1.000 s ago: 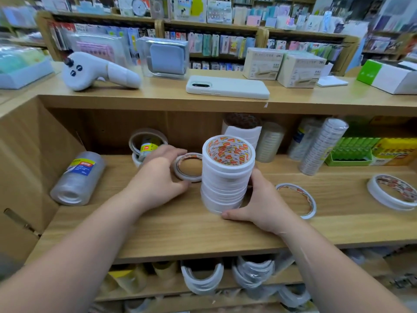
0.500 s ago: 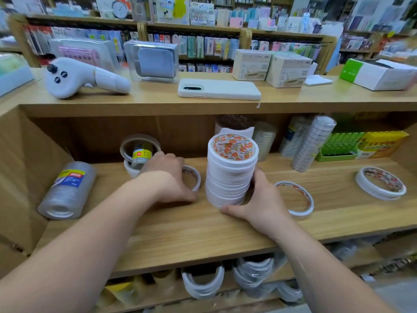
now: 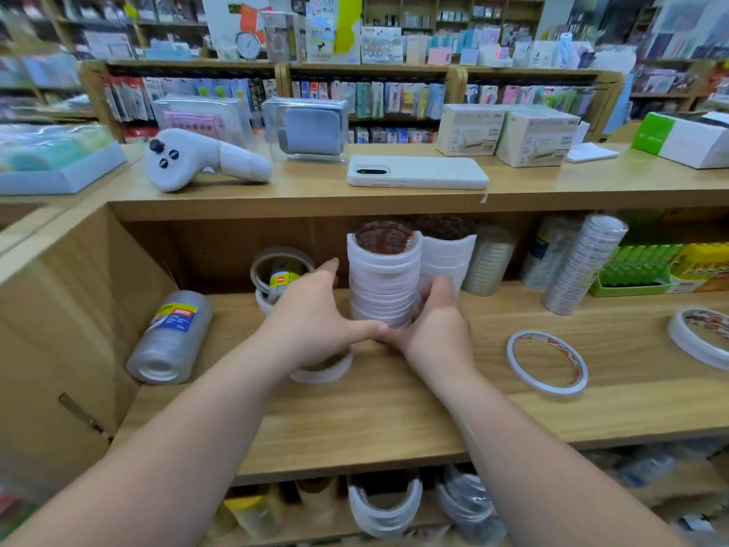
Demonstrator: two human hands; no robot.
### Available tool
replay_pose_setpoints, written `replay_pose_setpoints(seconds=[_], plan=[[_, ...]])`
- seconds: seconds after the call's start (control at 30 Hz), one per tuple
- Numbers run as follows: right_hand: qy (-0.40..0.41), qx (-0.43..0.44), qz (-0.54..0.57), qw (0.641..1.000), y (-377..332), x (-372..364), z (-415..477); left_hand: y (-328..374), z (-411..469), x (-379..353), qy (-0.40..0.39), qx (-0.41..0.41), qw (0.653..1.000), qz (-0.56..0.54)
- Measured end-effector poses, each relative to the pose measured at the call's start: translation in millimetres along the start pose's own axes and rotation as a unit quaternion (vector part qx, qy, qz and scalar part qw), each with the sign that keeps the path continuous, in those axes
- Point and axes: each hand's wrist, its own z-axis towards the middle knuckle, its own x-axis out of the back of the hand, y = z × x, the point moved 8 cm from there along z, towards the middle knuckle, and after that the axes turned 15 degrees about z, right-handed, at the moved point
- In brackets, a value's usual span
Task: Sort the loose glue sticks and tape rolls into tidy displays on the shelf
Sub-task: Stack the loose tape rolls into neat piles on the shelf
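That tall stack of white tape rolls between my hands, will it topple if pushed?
The stack of tape rolls is tall, narrow and uneven, so it likely shears or tips if pushed high. The left hand and right hand bracing both sides low should let it slide.

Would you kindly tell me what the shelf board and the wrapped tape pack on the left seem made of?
The shelf board: likely wood or wood-look laminate, matt, with visible grain lines. The tape pack: clear glossy plastic film, probably, since it shines and rolls show through.
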Motion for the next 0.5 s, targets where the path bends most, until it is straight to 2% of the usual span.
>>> replay_pose_setpoints(seconds=[0.1,0.3,0.43,0.5], plan=[[0.008,0.015,0.004,1.0,5,1,3,4,18,-7,0.017,0.033,0.999,-0.036],[-0.097,0.036,-0.001,0.995,15,12,3,4,40,-19,-0.02,0.095,0.995,0.013],[0.019,0.015,0.026,0.999,22,53,11,1,41,-26,-0.011,0.1,0.995,0.013],[0.039,-0.011,0.046,0.998,28,61,18,0,43,-27,-0.004,0.105,0.994,0.005]])
